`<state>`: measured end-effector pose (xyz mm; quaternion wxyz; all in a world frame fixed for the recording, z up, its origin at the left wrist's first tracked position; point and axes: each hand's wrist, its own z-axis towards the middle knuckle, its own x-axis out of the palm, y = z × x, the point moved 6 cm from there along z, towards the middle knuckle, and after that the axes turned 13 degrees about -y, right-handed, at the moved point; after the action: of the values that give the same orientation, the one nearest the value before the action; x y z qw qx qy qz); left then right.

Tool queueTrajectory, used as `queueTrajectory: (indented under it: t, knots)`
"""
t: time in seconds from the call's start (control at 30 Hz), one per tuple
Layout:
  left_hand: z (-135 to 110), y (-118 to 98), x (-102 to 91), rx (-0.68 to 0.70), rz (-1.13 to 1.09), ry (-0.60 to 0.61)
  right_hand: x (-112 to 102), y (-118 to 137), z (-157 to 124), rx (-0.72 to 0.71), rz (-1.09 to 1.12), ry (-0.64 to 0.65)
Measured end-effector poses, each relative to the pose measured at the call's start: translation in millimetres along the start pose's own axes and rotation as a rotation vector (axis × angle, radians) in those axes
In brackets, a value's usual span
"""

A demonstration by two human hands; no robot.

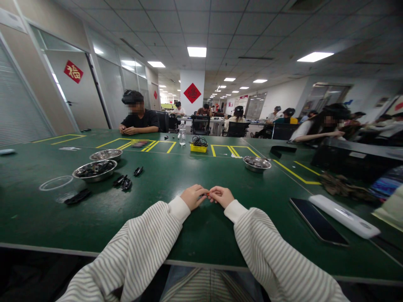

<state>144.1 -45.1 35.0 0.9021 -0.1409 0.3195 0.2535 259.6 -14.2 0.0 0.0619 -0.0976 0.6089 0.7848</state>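
My left hand (193,196) and my right hand (221,196) meet above the green table, fingertips pinched together. Between them shows a small orange-red piece (208,194), mostly hidden by the fingers and too small to name. Both hands are closed around it. Off to the left, a steel bowl (94,178) holds a heap of black parts. Several black parts (126,183) lie loose beside that bowl, with another black part (137,171) a little apart. To the right, beyond my hands, stands a smaller steel bowl (257,168); its contents cannot be made out.
Another steel bowl (105,152) and a clear plastic tub (64,193) are at left. A phone (317,221) and a white device (344,216) lie at right. A water bottle (182,135) and a yellow tray (198,148) with black cable stand farther back. People sit across the table.
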Motion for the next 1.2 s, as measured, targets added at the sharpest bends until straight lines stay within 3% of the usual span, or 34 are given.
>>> queueTrajectory:
  t: [0.37, 0.77, 0.93, 1.2]
  knots:
    - [-2.2, 1.8, 1.4, 0.053, 0.021, -0.043, -0.2, 3.0, -2.6, -0.003, -0.057, -0.039]
    - [-2.3, 12.6, 5.1, -0.032, 0.100, 0.062, 2.8, 0.2, -2.4, 0.029, -0.078, -0.007]
    - [-3.4, 45.9, -2.5, -0.181, 0.279, 0.107, 3.5, -1.5, -2.5, 0.028, -0.089, 0.016]
    - [-31.9, 136.9, -61.0, -0.751, 0.665, 0.157, 3.2, 0.5, -4.1, 0.029, -0.098, 0.028]
